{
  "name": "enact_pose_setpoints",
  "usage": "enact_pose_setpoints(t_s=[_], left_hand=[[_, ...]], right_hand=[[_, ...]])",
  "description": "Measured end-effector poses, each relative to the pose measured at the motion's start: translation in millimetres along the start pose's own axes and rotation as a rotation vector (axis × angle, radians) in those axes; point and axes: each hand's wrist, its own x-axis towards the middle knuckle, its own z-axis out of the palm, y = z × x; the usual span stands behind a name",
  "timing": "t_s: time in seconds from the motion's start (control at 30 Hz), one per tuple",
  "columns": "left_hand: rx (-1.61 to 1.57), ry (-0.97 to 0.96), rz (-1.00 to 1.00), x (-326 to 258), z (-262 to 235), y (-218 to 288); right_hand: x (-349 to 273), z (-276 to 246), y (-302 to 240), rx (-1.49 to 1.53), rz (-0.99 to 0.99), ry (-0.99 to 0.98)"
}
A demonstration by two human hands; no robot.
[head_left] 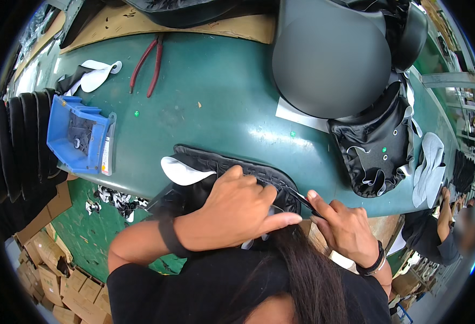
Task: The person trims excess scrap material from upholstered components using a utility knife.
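Workpiece: a black, leather-like padded panel with a curved, gathered border [272, 175] lay at the lower centre of the frame, at the near edge of the smooth green tabletop [221, 97].
Left hand: the left hand [240, 205] rested over the middle of the panel, fingers curled down and thumb extended toward the right. The fingertips were hidden; whether they gripped the material could not be determined.
Right hand: the right hand [345, 227] was closed around a slim, dark-handled tool with a narrow metal tip [302, 199].
Tool contact: the tip pointed up and left, at the right end of the curved border. Actual contact was too small to confirm.
Work done: the gathered border appeared formed along most of its visible length; this was a judgement from its even folds.
Work left: a loose white flap [183, 171] stood up at the panel's left end, which suggested unfinished material there. The section beneath the left hand could not be assessed.
Panel relative to hands: the panel lay beneath the left hand and extended beyond it above and to the left; the right hand was just beside its right end.
Surrounding items: red-handled pliers [157, 67] lay at the upper left, apart from both hands. A blue plastic bin [83, 161] stood at the left. A second black shaped piece with loose edges [364, 151] lay at the right.
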Motion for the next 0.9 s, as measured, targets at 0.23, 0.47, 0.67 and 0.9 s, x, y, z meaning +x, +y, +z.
enact_pose_setpoints(t_s=[0.23, 0.47, 0.67, 0.9], left_hand=[[-0.650, 0.319, 0.008, 17.9, -34.5, -23.4], [-0.201, 0.174, -0.088, 19.3, -47.4, -2.9], [0.007, 0.328, 0.002, 28.3, -12.9, -27.0], [-1.276, 0.645, 0.054, 10.8, -41.3, -52.4]], right_hand=[[-23.1, 31.4, -1.6, 0.091, 0.035, 0.050], [-2.4, 17.5, -0.1, 0.013, -0.011, 0.183], [19.4, 17.9, -8.9, -0.035, 0.018, 0.172], [-6.1, 57.2, -30.1, 0.083, 0.042, 0.406]])
